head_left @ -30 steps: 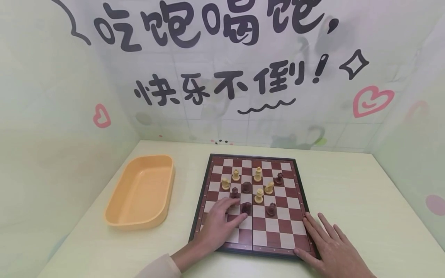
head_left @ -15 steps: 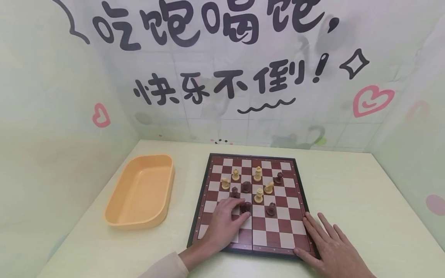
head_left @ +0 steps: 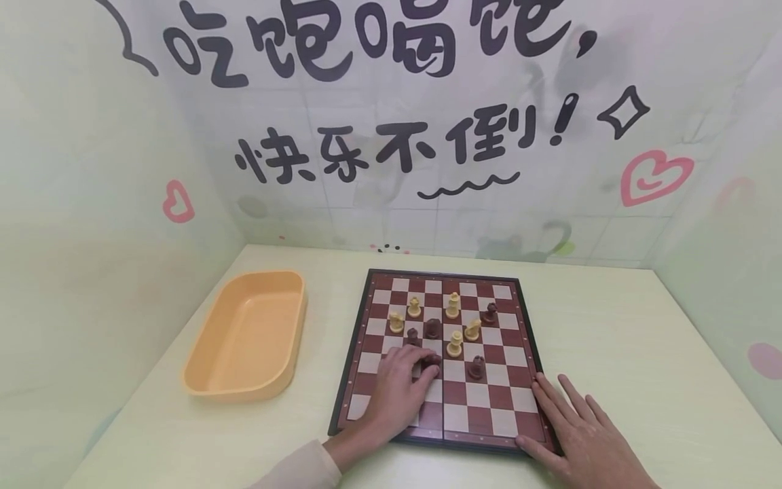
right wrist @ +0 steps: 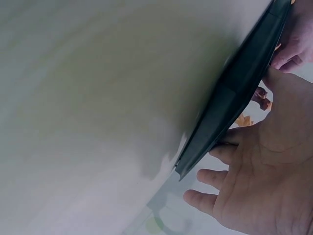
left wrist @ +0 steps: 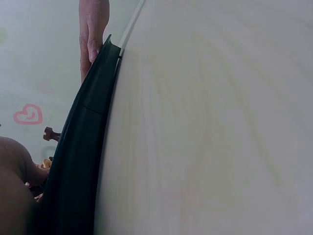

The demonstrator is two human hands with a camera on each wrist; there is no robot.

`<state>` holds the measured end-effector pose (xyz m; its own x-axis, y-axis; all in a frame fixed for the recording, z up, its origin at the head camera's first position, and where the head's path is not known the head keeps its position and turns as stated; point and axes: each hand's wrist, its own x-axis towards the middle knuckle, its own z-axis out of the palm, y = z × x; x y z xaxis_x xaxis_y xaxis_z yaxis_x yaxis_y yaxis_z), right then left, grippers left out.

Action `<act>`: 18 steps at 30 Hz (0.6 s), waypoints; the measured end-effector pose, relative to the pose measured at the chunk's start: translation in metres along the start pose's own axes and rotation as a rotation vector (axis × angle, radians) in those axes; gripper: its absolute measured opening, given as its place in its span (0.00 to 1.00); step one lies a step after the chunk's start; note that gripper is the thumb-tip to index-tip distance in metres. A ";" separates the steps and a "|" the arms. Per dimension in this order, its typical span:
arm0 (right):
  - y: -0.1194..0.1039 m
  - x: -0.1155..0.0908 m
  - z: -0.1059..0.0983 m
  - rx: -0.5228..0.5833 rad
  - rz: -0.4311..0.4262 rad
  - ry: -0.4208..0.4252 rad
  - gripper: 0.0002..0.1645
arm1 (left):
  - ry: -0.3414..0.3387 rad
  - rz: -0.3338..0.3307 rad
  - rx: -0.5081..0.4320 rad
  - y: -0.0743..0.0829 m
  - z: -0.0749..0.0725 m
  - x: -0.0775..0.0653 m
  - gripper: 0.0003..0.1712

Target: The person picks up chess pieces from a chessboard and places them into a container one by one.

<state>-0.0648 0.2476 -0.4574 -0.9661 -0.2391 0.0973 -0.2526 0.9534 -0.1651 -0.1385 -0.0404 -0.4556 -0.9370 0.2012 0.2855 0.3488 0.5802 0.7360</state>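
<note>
At the left of the table (head_left: pixel 342 285), an orange tray (head_left: pixel 250 339) sits well apart from the chessboard (head_left: pixel 479 421). Next comes a pale sleeve (head_left: pixel 302 468), cut off by the bottom of the head view, and the left hand (head_left: pixel 394 394) reaching in over the board's near left part. Its thumb and index finger pinch a dark chess piece (head_left: pixel 432 360); the piece sits between those fingertips, only its top peeking out, so I can't tell what kind it is or whether its base touches the board. The other fingers of that hand are hard to make out, and the left wrist view catches just a dark, cropped bit of it behind the board's edge.

Just beyond the index finger stands a second dark piece (head_left: pixel 413 335), its lower part masked by the hand. A cream knight (head_left: pixel 396 322) stands farther left, and just right of the pinched piece are a cream piece (head_left: pixel 455 344) and a dark bishop-like piece (head_left: pixel 477 367).

At far right, the right hand (head_left: pixel 586 435) lies with fingers spread, thumb at the near corner, index and middle fingers against the board's right edge; its wrist is cropped.
</note>
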 end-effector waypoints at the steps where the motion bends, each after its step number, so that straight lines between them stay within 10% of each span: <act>1: 0.000 0.000 0.000 0.001 0.001 0.000 0.55 | 0.002 0.003 0.002 0.000 0.000 0.000 0.15; 18: -0.001 0.000 0.000 0.002 0.009 -0.008 0.56 | 0.018 0.027 -0.008 -0.001 0.000 0.000 0.14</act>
<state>-0.0651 0.2469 -0.4570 -0.9686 -0.2325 0.0879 -0.2445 0.9550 -0.1680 -0.1387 -0.0410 -0.4569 -0.9270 0.2021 0.3161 0.3738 0.5687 0.7327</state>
